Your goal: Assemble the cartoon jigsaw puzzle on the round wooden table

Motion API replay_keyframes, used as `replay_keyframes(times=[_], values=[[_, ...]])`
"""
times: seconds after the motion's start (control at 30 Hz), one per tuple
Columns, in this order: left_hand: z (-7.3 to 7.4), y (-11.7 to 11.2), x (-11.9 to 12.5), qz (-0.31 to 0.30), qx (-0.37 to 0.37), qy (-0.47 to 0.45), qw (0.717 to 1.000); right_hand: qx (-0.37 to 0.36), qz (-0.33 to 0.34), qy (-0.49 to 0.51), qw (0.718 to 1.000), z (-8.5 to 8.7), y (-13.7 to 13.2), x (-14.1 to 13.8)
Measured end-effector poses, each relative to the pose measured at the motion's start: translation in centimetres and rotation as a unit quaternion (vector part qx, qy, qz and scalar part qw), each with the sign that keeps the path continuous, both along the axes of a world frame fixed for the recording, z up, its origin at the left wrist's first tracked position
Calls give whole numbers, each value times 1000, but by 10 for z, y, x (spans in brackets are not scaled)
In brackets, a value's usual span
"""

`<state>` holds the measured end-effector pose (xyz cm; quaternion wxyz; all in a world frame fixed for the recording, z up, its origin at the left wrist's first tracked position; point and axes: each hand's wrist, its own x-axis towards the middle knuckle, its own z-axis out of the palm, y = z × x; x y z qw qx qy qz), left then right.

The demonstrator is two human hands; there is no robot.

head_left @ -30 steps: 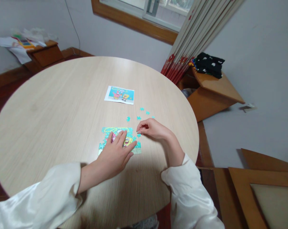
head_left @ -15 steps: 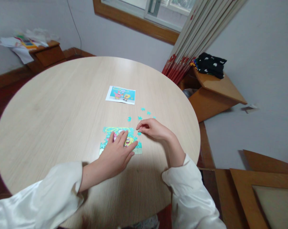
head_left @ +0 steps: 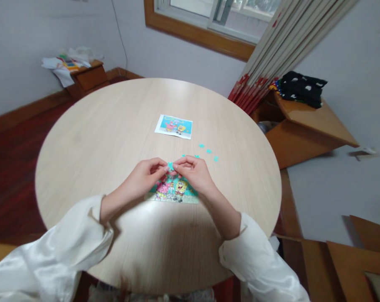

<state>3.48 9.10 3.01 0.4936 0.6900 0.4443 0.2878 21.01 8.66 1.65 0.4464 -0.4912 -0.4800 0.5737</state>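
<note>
Above the partly assembled jigsaw puzzle (head_left: pixel 181 187), a small turquoise puzzle piece (head_left: pixel 170 166) is pinched between both hands. My left hand (head_left: pixel 147 173) grips its left side with thumb and fingertips. On the other side my right hand (head_left: pixel 194 171) holds it the same way, fingers curled. Cartoon figures, one pink and one yellow, show on the assembled part; my hands cover its upper area. Loose turquoise pieces (head_left: pixel 209 151) lie on the table beyond my right hand, several in all. Further back is a printed reference picture (head_left: pixel 174 126) with the same figures.
The round wooden table (head_left: pixel 114 121) fills the middle of the view. Behind it are a window and a curtain (head_left: pixel 271 54). Small wooden cabinets stand at the left (head_left: pixel 87 75) and right (head_left: pixel 303 130), with papers and a black cloth on them.
My left hand has lifted off the puzzle and met my right hand, which has moved left with a piece. Both now hold that piece. The camera view has shifted left.
</note>
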Motion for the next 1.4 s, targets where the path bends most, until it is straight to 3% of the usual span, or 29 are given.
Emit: replay_keyframes(times=[0.13, 0.33, 0.53, 0.73, 0.87, 1.03, 1.23, 1.4], values=[[-2, 7, -10, 22, -77, -52, 995, -19, 21, 10, 1000, -2, -7, -18], [0, 18, -30, 30, -139, -30, 989, -1, 31, -19, 999, -9, -5, -14], [6, 31, -49, -9, -93, 107, 990, 33, 39, -76, 996, -16, -4, -10], [5, 32, -45, -86, -15, 229, 970, 60, 55, -143, 986, -15, -5, -10], [2, 30, -42, -105, 17, 281, 954, 78, 61, -179, 979, -13, -5, -10], [0, 28, -41, -122, 33, 297, 946, 92, 63, -203, 973, -13, -6, -10], [2, 29, -46, -171, 0, 254, 952, 109, 68, -228, 965, -13, -6, -9], [2, 28, -45, -174, -11, 248, 953, 117, 69, -232, 963, -13, -7, -9]])
